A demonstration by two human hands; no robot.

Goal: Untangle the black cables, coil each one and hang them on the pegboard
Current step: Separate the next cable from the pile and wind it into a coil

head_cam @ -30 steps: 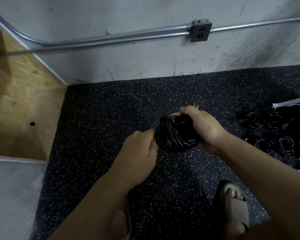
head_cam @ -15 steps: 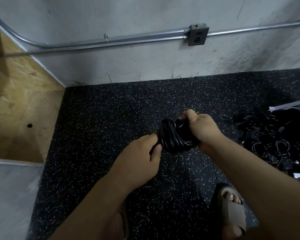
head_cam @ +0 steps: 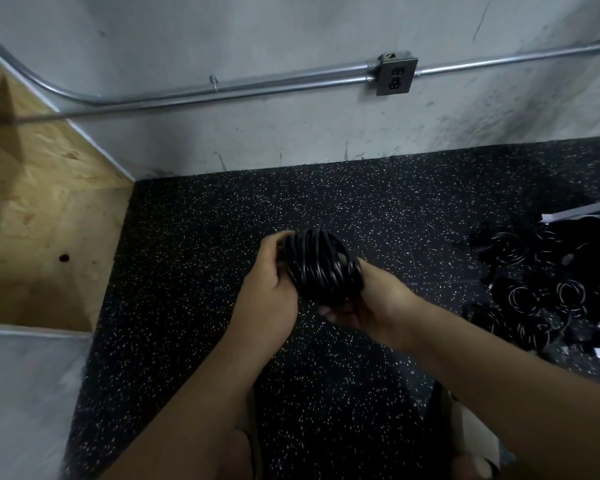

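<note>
A coiled black cable (head_cam: 321,265) sits between both hands above the speckled floor. My left hand (head_cam: 269,289) grips the coil's left side, thumb up near its top. My right hand (head_cam: 368,303) cups it from below and the right, fingers curled under the loops. A heap of other black cables (head_cam: 548,289), several of them coiled, lies on the floor at the right. No pegboard is in view.
A grey wall runs across the back with a metal conduit (head_cam: 222,91) and an outlet box (head_cam: 395,76). A plywood panel (head_cam: 39,216) stands at the left. Black speckled rubber floor (head_cam: 205,237) spreads below; my sandalled foot (head_cam: 471,445) shows at the bottom right.
The coil has turned in my hands. My right hand moved from on top of it to underneath, and my left hand shifted up along its left side.
</note>
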